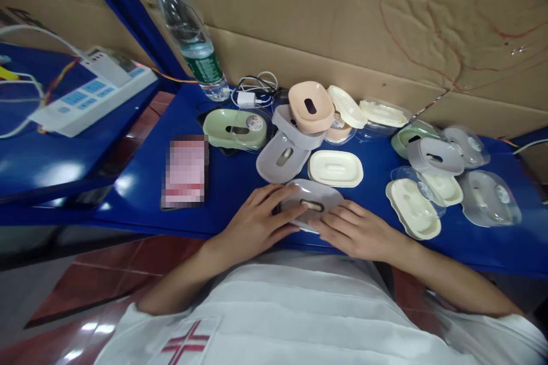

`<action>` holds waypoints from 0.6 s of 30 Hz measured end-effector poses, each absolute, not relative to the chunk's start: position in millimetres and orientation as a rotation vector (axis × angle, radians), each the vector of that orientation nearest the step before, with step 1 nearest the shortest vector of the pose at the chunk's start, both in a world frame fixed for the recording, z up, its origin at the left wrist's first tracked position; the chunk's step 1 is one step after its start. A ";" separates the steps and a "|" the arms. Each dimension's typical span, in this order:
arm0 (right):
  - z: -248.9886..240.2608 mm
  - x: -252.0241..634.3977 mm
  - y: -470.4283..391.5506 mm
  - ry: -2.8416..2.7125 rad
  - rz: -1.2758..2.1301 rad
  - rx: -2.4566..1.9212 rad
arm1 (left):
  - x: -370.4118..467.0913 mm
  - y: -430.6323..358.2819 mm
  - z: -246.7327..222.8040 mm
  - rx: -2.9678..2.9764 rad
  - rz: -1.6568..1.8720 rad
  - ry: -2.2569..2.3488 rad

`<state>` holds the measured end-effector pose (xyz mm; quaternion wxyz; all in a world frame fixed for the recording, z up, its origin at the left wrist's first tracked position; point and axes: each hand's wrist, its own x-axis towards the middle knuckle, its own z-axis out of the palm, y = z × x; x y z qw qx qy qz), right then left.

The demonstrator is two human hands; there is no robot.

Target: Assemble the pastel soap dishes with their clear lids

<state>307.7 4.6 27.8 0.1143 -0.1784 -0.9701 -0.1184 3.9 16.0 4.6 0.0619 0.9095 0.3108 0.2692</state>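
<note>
A grey plastic soap dish (317, 195) with an oval slot lies at the front edge of the blue table, between my two hands. My left hand (261, 214) grips its left side, one finger reaching to the slot and the thumb at the near rim. Bent fingers of my right hand (353, 225) hold its right near side; that thumb is hidden. Just beyond it sits a cream oval insert (335, 169). Another grey dish (282, 157) lies to its left, under a stacked grey piece (295, 125) with a peach dish (311, 106) on top.
Left are a green dish (233, 129), a phone (185, 171), a water bottle (188, 40) and a white charger (247, 98). At right lie a cream piece (413, 209), grey dishes (434, 157) and clear covers (499, 197). Cardboard (299, 5) stands behind; a power strip (94, 94) is far left.
</note>
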 end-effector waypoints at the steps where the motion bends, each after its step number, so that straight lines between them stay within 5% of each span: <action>1: 26.6 308.6 5.3 -2.850 -0.374 -0.532 | 3.9 15.9 4.4 2.750 0.841 0.961; 11: 24.0 300.9 13.4 -2.762 -0.427 -0.549 | 11.1 16.7 4.8 2.940 0.853 0.927; 18: 28.3 312.9 27.8 -2.641 0.071 -0.577 | 9.3 20.1 2.0 2.866 0.738 0.858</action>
